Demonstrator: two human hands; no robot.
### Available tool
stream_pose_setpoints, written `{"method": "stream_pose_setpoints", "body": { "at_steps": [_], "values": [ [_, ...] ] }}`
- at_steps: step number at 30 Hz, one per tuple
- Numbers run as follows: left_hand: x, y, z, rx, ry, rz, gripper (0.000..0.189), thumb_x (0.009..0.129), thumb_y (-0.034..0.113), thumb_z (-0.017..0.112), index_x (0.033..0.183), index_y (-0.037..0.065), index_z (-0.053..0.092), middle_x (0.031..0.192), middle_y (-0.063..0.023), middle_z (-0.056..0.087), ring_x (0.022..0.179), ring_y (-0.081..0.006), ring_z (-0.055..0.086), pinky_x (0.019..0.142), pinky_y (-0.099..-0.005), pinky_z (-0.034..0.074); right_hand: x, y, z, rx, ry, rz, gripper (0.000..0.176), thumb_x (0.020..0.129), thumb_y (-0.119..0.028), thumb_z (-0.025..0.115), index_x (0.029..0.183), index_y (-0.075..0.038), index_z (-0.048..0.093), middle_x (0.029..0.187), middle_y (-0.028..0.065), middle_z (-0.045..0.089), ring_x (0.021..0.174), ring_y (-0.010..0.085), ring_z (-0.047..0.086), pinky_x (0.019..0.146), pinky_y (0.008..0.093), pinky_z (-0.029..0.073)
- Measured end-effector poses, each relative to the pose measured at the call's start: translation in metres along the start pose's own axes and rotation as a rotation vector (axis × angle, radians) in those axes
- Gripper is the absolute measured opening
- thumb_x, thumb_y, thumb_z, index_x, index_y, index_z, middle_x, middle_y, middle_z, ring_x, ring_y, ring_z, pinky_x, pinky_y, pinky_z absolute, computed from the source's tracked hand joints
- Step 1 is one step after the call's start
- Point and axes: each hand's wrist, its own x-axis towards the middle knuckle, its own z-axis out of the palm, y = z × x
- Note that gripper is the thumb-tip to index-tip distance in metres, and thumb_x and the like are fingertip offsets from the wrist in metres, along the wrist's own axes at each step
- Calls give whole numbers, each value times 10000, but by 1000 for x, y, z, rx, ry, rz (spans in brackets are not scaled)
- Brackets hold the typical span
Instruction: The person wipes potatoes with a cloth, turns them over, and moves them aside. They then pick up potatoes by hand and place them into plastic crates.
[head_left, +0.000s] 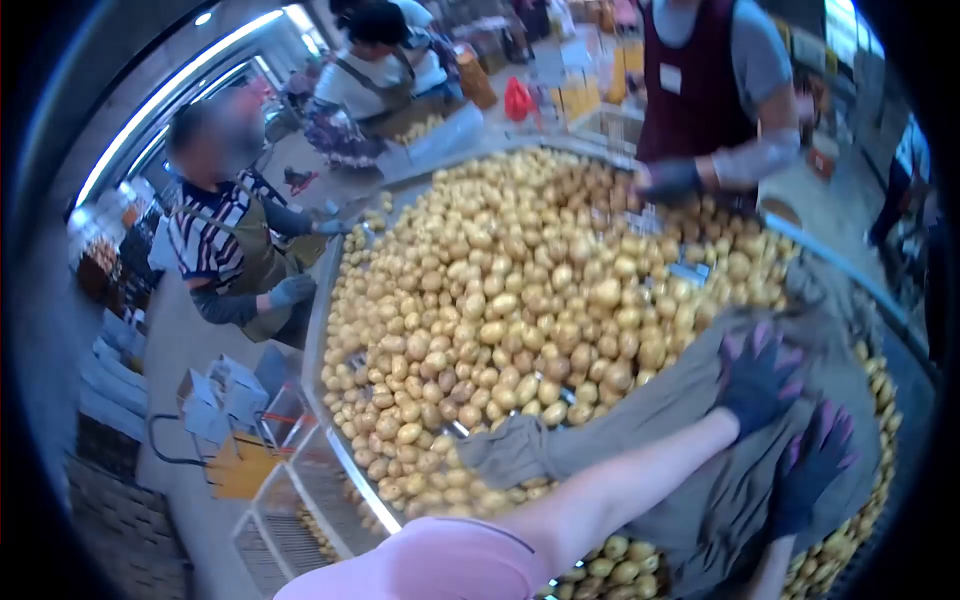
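Observation:
My left hand (760, 385), in a dark glove with pink-purple fingers, lies flat on a grey-green cloth (730, 480) with its fingers spread. Close beside it, my right hand (812, 470) in a matching glove also presses on the cloth, fingers stretched out. The rumpled cloth has a long sleeve-like strip reaching left. It lies over a big heap of round yellow-brown produce that looks like small potatoes (500, 300). Neither hand grips anything that I can see.
A metal-rimmed sorting table (318, 330) holds the heap. Opposite, a person in a dark red apron (690, 90) reaches into it with a gloved hand. Another person in a striped shirt (215, 235) stands at the left edge. A yellow crate (240, 465) and a metal rack (285, 520) stand lower left.

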Motion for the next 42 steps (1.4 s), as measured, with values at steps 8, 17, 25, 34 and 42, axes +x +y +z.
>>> {"method": "stream_pose_setpoints", "body": {
  "at_steps": [8,17,25,34,42],
  "values": [
    [-12,-55,28,-80,175,125,349,818,413,515,1136,269,512,1295,-97,423,1288,-349,294,946,-618,307,4,-32,-12,210,57,32,480,828,-273,549,1301,-199,531,1423,114,366,1351,291,276,1058,506,204],
    [-135,-184,-4,243,219,109,577,891,399,507,1408,190,357,1471,-225,205,1339,-422,213,1082,-558,169,-80,-215,-39,372,-220,110,659,826,-441,501,1420,-205,340,1483,142,228,1383,372,136,1021,695,97],
    [-213,-279,-149,467,-248,-504,445,928,351,477,1336,175,455,1395,-223,361,1229,-388,407,1015,-418,338,-47,-350,-99,933,-403,-78,626,827,-453,524,1361,-154,387,1491,111,217,1343,441,149,956,756,137],
    [-88,-367,-173,407,226,-140,567,914,480,428,1365,136,403,1357,-206,432,1230,-465,376,1037,-449,314,131,-329,37,1380,-504,-251,469,910,-321,533,1315,-99,455,1302,114,490,1242,246,423,1045,330,314],
    [-69,-319,-144,320,103,-554,578,907,517,363,1341,146,449,1396,-228,385,1299,-387,352,1056,-511,262,124,-340,101,1142,-225,-204,421,938,-371,463,1161,-19,525,1002,198,612,973,286,597,859,369,431]
  ]
}}
